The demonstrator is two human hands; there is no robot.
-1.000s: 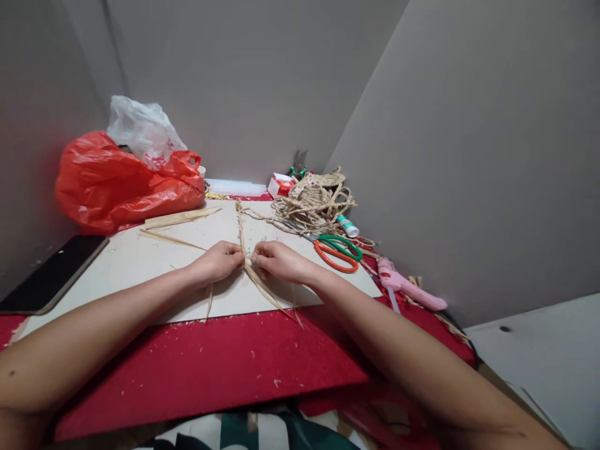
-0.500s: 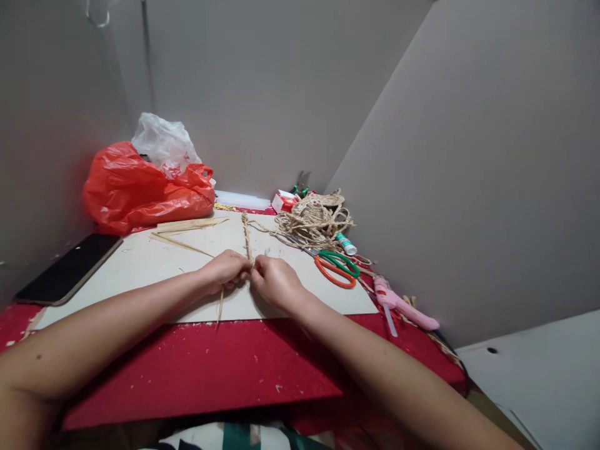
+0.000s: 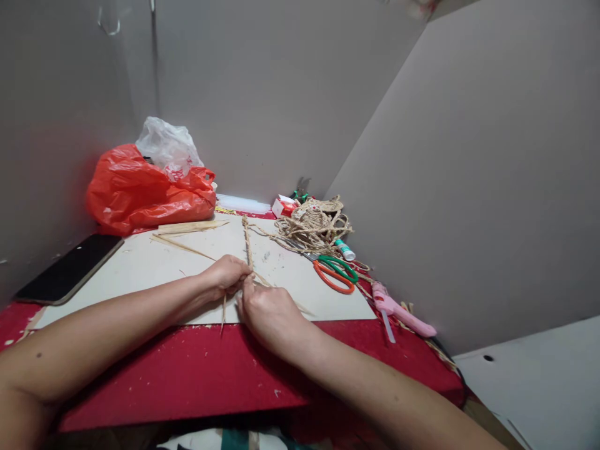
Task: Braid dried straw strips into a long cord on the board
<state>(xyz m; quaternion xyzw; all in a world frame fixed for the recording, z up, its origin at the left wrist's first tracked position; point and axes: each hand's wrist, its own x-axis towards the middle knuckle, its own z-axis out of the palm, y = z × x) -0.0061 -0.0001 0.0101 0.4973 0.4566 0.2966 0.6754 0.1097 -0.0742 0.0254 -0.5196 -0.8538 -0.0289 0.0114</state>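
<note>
A thin braid of dried straw-like strips runs down the white board to my fingers. My left hand is closed on the braid's near end. Just to the right and nearer to me, my right hand is closed at the same end, its fingertips pinching the strips; exactly which strand it grips is hidden. Loose strip ends hang below my left hand, and others stick out past my right hand. More flat dried strips lie on the board to the left.
A bundle of twisted cord lies at the back right, beside scissors, a glue stick and a pink glue gun. At left are a phone and a red plastic bag. Grey walls enclose the red table.
My right hand has moved down toward me and slightly left, uncovering loose strips to its right. My left hand stays at the braid's end. The view has shifted slightly.
</note>
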